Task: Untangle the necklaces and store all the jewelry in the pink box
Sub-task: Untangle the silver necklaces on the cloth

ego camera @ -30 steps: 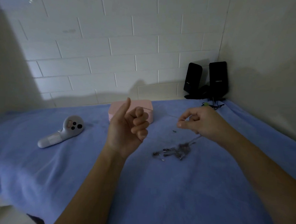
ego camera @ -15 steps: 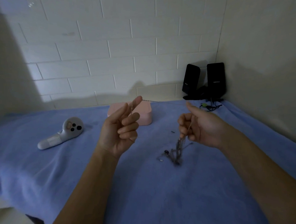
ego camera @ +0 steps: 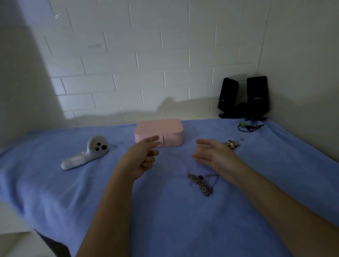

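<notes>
Two hands over a blue cloth (ego camera: 178, 228), with the pink box (ego camera: 158, 130) shut at the far side.

Two black speakers (ego camera: 244, 97) stand in the corner, and the box sits well left of them, near the wall. The left hand (ego camera: 141, 160) is just in front of the box with thumb out and fingers curled; I cannot tell if it pinches a faint chain. The right hand (ego camera: 212, 156) hovers with its fingers straight and spread. A white controller (ego camera: 85, 153) lies left. The necklace tangle (ego camera: 201, 183) lies between the forearms, with a smaller jewelry clump (ego camera: 232, 144) just past the right hand.
</notes>
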